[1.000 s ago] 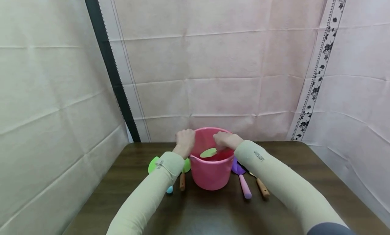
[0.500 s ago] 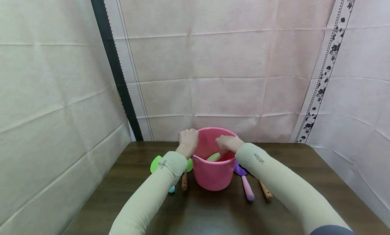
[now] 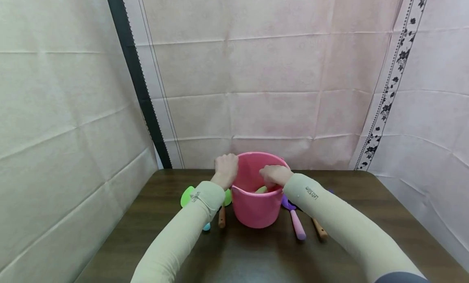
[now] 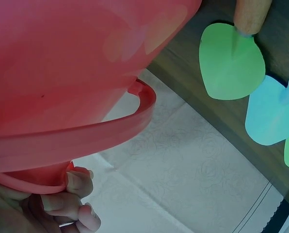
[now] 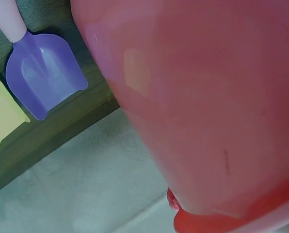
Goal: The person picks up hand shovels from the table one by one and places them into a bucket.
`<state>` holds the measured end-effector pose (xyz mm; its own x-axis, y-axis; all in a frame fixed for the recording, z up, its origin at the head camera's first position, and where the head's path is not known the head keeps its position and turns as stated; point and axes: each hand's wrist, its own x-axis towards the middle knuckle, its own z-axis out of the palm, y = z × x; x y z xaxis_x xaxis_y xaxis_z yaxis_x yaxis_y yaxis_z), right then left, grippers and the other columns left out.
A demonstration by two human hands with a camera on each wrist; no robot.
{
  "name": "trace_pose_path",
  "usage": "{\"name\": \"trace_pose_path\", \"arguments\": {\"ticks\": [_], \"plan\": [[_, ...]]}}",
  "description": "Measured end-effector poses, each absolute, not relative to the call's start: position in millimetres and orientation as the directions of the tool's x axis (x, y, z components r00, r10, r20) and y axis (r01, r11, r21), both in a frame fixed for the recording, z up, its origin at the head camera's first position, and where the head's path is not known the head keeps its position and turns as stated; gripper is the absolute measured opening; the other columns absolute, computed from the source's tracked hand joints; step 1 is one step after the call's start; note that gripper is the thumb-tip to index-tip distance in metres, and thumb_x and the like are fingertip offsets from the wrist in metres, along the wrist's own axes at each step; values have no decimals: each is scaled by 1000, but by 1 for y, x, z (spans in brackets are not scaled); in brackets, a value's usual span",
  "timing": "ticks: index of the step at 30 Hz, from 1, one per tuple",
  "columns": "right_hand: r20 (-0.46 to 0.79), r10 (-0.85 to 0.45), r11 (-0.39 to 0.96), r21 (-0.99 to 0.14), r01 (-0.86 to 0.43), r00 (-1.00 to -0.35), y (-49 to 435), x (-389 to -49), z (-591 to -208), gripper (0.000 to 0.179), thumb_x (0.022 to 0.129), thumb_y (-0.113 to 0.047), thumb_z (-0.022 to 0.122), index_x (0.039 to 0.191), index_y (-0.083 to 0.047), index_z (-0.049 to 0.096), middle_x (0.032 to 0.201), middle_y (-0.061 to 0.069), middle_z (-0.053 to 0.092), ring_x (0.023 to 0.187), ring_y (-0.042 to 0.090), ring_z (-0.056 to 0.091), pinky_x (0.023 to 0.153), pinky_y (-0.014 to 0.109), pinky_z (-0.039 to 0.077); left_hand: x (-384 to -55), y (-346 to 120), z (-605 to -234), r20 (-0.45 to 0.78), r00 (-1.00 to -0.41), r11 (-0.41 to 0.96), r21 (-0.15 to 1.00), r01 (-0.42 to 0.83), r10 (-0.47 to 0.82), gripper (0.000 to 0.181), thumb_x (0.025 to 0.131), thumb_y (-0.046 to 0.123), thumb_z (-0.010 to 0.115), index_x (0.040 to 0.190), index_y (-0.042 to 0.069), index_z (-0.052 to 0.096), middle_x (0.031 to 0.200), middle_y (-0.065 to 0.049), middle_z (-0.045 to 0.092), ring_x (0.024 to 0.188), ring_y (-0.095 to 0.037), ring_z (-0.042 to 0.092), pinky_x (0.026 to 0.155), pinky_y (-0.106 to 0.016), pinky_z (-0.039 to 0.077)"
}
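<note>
We are seeing less of the pale green piece (image 3: 261, 189) inside the pink bucket (image 3: 256, 213) than a second ago, the bucket standing on the brown table (image 3: 242, 262). Left to right, we are finding a green blade (image 3: 186, 196), a blue blade (image 4: 271, 114), a wooden-handled green tool (image 3: 222, 217) and, past the bucket, a purple scoop (image 3: 297, 224) and a wooden handle (image 3: 320, 230), with pale sleeves (image 3: 340, 216) blocking parts of them. The left hand (image 3: 226, 169) is gripping the bucket's rim with curled fingers, while the right hand (image 3: 275, 174) is reaching into the bucket, too hidden for us to tell how far open it is or what it holds.
</note>
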<state>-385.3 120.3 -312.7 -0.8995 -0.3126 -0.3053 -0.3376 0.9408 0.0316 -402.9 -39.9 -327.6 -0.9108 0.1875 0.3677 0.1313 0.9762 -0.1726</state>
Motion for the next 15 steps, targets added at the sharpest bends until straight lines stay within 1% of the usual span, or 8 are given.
{"name": "trace_pose_path", "arguments": {"ticks": [4,6,8,11,12,15], "plan": [[-316,-305,944,27,-330,-898,121,-386,-313,15,82,0,59,91,-11,54,72,3,48,60,15,47,51,25,38,-402,-40,-327,376,-909,976,-179,121,181,22,94,14,56,81,13,72,80,-2,71,73,-21,69,47,-34,44],[-324,-300,946,17,-322,-897,121,-386,-312,15,82,-1,61,92,-11,54,73,4,49,59,15,48,50,25,39,-401,-39,-327,393,-901,977,-180,118,181,22,93,13,57,76,13,71,75,-2,70,68,-20,68,45,-33,43],[-326,-299,947,11,-320,-897,121,-386,-311,16,81,-2,63,92,-10,55,74,4,50,59,15,49,49,25,39,-400,-39,-327,397,-899,975,-187,118,185,23,93,13,56,75,13,71,74,-1,70,68,-20,67,45,-33,42],[-326,-307,945,9,-327,-894,122,-386,-308,17,80,-4,66,92,-10,55,75,4,51,59,15,50,50,25,40,-399,-39,-326,396,-899,976,-177,125,187,23,93,12,56,77,14,72,77,-2,71,70,-22,69,47,-34,44],[-327,-310,944,10,-331,-893,122,-386,-308,17,81,-4,66,92,-10,55,75,5,51,59,15,50,50,25,41,-400,-39,-326,384,-905,977,-174,126,185,22,94,12,55,80,13,73,80,-2,72,73,-22,69,48,-35,45],[-330,-311,944,5,-331,-891,122,-385,-306,18,81,-7,69,92,-11,54,75,4,52,59,14,51,50,24,42,-402,-40,-327,371,-911,978,-165,126,180,21,94,13,55,83,13,73,83,-3,72,76,-23,70,48,-36,44]]}}
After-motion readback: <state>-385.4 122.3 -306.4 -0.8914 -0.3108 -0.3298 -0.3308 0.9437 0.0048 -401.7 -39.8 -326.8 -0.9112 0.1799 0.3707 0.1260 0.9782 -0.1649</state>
